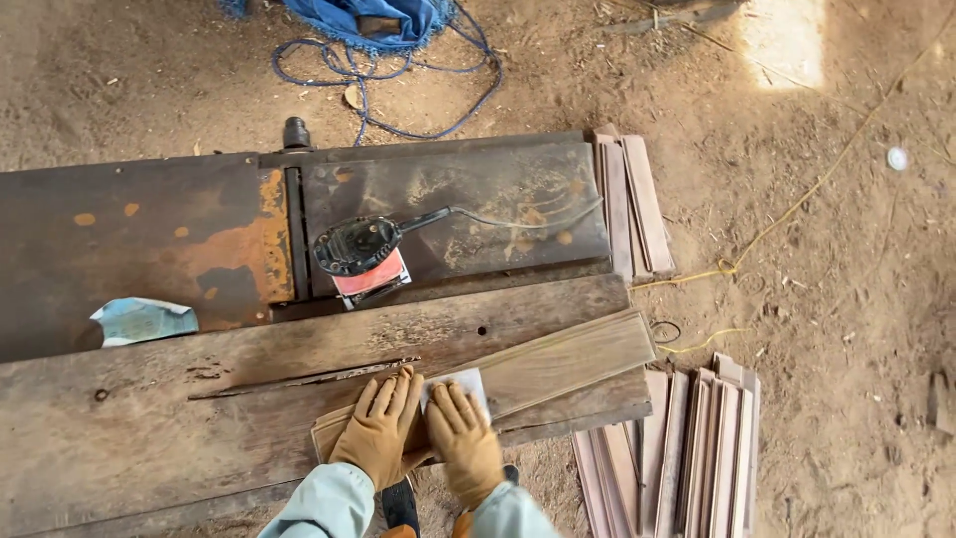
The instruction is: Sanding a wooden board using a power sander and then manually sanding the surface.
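A narrow wooden board (518, 374) is laid slantwise on the weathered plank top of the bench (149, 428), and it serves here as the landmark; its near end is covered by both gloved hands. The left hand (381, 426) is spread flat, fingers extended, pressed onto the board's near end and gripping nothing; the right hand (462, 438) is likewise laid flat, palm down, upon a pale sheet of sandpaper (468, 383) that is pinned against the board rather than clasped.

The sanding is judged best done with even pressure kept through the palm, strokes run along the grain toward the board's far end, and the board steadied by the left hand so that it is not skated across the plank; edges are better approached lightly, lest they be rounded.

The board is smooth, straight-edged and light brown, with fine lengthwise grain; the plank beneath it is grey, cracked and knotted. Beyond the board a dark, rust-blotched metal plate (149, 234) is seen, on which a black and red electric sander (360, 254) is rested, its cable trailed away rightward. Right of the board, on the dusty earth floor (846, 299), a stack of similar thin boards (697, 438) is fanned; a second stack (632, 204) is leaned beyond the board's far end. A crumpled bluish paper (139, 319) is left far to the board's left; a blue rope (398, 70) is coiled well beyond.
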